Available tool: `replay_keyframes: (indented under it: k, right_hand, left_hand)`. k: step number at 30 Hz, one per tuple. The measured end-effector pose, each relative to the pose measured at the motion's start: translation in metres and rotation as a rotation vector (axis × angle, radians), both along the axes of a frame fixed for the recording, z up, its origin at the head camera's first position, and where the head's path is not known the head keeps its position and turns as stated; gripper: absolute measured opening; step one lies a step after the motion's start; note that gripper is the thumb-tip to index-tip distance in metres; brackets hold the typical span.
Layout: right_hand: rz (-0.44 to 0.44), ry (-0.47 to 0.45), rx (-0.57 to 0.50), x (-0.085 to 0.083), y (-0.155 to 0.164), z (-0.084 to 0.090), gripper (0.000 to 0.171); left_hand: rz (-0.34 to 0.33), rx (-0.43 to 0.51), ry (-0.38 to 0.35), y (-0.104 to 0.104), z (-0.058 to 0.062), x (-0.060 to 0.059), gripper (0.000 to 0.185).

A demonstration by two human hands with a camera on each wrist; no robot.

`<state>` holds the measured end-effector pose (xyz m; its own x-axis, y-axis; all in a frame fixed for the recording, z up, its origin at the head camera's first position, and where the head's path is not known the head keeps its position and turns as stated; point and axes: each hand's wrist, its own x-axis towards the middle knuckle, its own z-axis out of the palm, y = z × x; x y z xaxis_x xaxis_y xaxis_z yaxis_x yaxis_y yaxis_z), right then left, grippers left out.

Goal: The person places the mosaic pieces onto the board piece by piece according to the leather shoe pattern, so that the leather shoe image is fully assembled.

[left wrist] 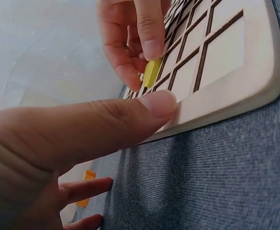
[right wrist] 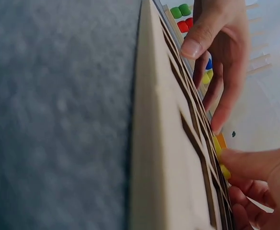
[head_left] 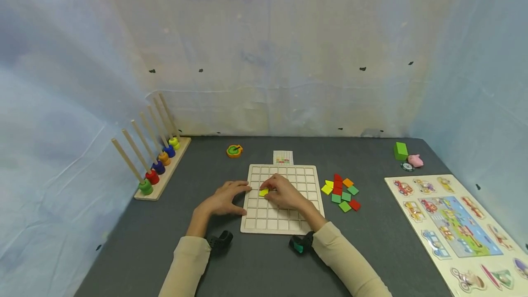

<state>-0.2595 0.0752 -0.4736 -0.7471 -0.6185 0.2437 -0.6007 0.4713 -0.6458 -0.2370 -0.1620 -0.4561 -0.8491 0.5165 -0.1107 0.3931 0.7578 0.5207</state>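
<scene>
A: Right hand [head_left: 284,192] status?
B: Fingers pinch yellow tile [head_left: 264,192] over the grid board [head_left: 284,226], mid-table, near front edge.
A: Left hand [head_left: 222,200]?
B: Flat, fingers straight, pressing the board's left rim.

A dark grey felt-like tabletop [head_left: 371,251] sits enclosed on three sides by pale, wrinkled sheeting [head_left: 288,58] tinted blue and cream, dotted with small dark marks. The sheeting on the left [head_left: 53,118] and right [head_left: 478,81] slopes in toward the back corners, where it meets the table's far edge. Soft, even light falls over the whole enclosure, casting only faint shadows.
</scene>
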Motion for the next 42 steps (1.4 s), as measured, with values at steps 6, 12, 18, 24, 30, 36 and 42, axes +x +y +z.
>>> replay_keyframes:
  k: [6, 12, 18, 24, 30, 36, 42]
  right_hand:
    - [0.017, 0.068, -0.011, 0.0, -0.003, -0.002, 0.021]
    - [0.014, 0.036, -0.006, 0.002, -0.001, -0.003, 0.022]
    - [0.009, 0.059, 0.012, 0.002, -0.002, -0.003, 0.02]
    - [0.008, 0.098, 0.009, 0.002, -0.001, -0.001, 0.026]
    - [-0.008, 0.061, -0.074, 0.0, 0.027, 0.015, 0.032]
    - [-0.085, 0.065, -0.048, -0.002, 0.092, 0.03, 0.025]
    - [-0.179, 0.088, 0.078, -0.002, 0.146, 0.031, 0.027]
  left_hand:
    - [0.0, 0.009, -0.002, -0.001, 0.0, -0.001, 0.067]
    - [0.012, 0.007, -0.017, 0.0, 0.002, 0.0, 0.067]
    - [0.017, 0.001, -0.023, 0.001, 0.003, 0.001, 0.069]
    - [0.013, -0.02, -0.019, 0.0, 0.003, 0.0, 0.071]
    - [0.025, -0.034, -0.022, 0.0, 0.001, 0.0, 0.071]
    - [0.019, -0.023, -0.004, 0.003, -0.002, -0.002, 0.071]
    - [0.034, -0.034, 0.0, 0.001, -0.002, -0.001, 0.071]
